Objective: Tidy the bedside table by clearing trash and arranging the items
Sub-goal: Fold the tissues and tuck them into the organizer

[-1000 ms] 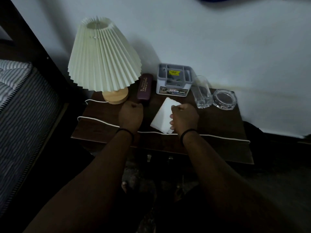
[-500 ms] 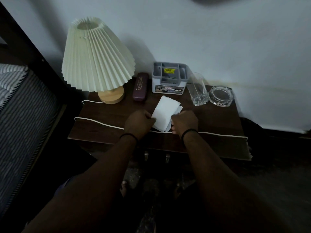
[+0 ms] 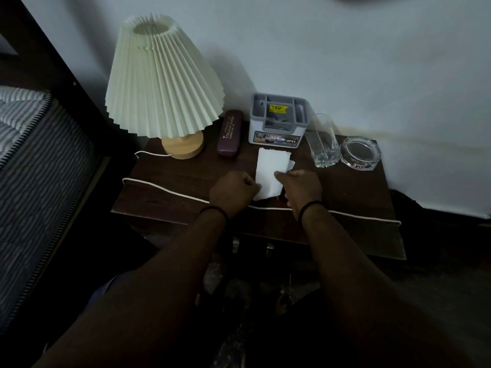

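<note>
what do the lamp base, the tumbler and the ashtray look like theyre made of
Lamp base: pale, matte, probably turned wood, though no grain shows in this light. Tumbler: clear glass, the table shows through. Ashtray: thick clear glass with faceted sides and bright edge glints.

This is a bedroom in a home, dimly lit. A dark wooden bedside worktop [image 3: 345,197] stands against a pale wall, just beside a bed with a striped mattress [image 3: 34,160] and a dark frame. On the worktop stand a lamp [image 3: 162,83] with a pleated shade, a spectacle case [image 3: 229,136], a drinking glass [image 3: 322,140] and a glass ashtray [image 3: 360,154]
</note>
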`<state>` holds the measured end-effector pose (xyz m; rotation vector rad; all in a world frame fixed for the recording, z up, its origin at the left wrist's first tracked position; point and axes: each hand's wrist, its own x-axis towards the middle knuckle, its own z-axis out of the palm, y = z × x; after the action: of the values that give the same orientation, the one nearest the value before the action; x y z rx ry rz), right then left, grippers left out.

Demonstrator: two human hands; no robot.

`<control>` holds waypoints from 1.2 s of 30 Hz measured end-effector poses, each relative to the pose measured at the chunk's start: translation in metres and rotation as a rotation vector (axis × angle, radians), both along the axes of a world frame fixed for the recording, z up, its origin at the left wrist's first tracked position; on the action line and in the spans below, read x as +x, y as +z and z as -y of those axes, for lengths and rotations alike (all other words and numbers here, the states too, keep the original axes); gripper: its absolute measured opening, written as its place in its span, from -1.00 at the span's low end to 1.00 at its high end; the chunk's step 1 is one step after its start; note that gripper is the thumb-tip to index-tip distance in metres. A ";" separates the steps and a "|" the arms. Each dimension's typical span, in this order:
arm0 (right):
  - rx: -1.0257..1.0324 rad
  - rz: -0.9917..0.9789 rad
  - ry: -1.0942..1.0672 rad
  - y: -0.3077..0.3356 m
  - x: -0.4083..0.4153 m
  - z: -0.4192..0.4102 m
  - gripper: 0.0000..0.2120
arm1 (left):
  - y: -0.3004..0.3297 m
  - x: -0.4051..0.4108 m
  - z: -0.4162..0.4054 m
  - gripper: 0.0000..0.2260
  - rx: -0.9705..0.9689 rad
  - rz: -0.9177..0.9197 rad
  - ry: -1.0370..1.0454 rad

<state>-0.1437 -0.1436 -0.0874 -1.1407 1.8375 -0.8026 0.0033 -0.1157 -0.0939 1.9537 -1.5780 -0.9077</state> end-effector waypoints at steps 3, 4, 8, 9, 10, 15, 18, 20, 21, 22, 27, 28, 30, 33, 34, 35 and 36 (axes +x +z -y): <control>0.018 0.064 -0.023 -0.001 -0.001 0.001 -0.81 | 0.001 0.000 -0.001 -0.88 -0.010 -0.008 -0.030; 0.020 0.072 -0.030 -0.001 -0.001 0.002 -0.80 | 0.002 0.000 -0.001 -0.87 -0.011 -0.002 -0.040; -0.058 0.053 -0.063 0.004 -0.001 0.002 -0.82 | 0.002 0.001 0.000 -0.88 -0.013 -0.006 -0.024; -0.076 0.046 -0.072 0.005 -0.001 0.002 -0.82 | 0.001 0.001 0.001 -0.88 -0.009 -0.020 -0.008; -0.095 0.038 -0.077 0.006 -0.001 0.002 -0.81 | 0.001 0.002 0.002 -0.88 -0.003 -0.041 0.016; -0.181 -0.106 -0.024 0.018 -0.001 -0.003 -0.91 | 0.005 0.003 0.007 -0.87 -0.012 -0.296 0.165; -0.288 -0.350 0.130 0.021 0.000 -0.006 -0.92 | 0.010 0.000 0.007 -0.86 0.008 -0.447 0.233; -0.294 -0.387 0.266 0.020 0.003 -0.008 -0.86 | 0.012 0.000 0.006 -0.86 0.033 -0.492 0.251; -0.273 -0.335 0.317 0.018 0.006 -0.009 -0.82 | 0.013 0.000 0.005 -0.84 0.044 -0.516 0.256; -0.250 -0.279 0.349 0.017 0.008 -0.010 -0.79 | 0.015 0.001 0.004 -0.83 0.060 -0.546 0.265; -0.250 -0.217 0.429 0.015 0.007 -0.008 -0.76 | 0.019 0.005 0.006 -0.77 0.187 -0.728 0.357; -0.244 -0.230 0.450 0.015 0.005 -0.007 -0.78 | 0.019 0.006 0.007 -0.77 0.207 -0.764 0.370; -0.216 -0.262 0.472 0.016 0.002 -0.006 -0.84 | 0.019 0.010 0.007 -0.77 0.225 -0.807 0.385; -0.221 -0.329 0.472 0.014 0.000 -0.005 -0.95 | 0.019 0.013 0.007 -0.76 0.215 -0.843 0.395; -0.232 -0.346 0.466 0.013 -0.001 -0.005 -0.96 | 0.019 0.013 0.007 -0.75 0.211 -0.846 0.396; -0.238 -0.357 0.457 0.013 -0.001 -0.005 -0.96 | 0.019 0.013 0.007 -0.75 0.210 -0.848 0.397; -0.241 -0.365 0.448 0.012 -0.001 -0.004 -0.98 | 0.019 0.013 0.007 -0.74 0.213 -0.854 0.396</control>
<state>-0.1449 -0.1393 -0.0753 -1.8729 1.6920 -0.5884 0.0159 -0.1224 -0.0747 1.5646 -0.6077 -1.4933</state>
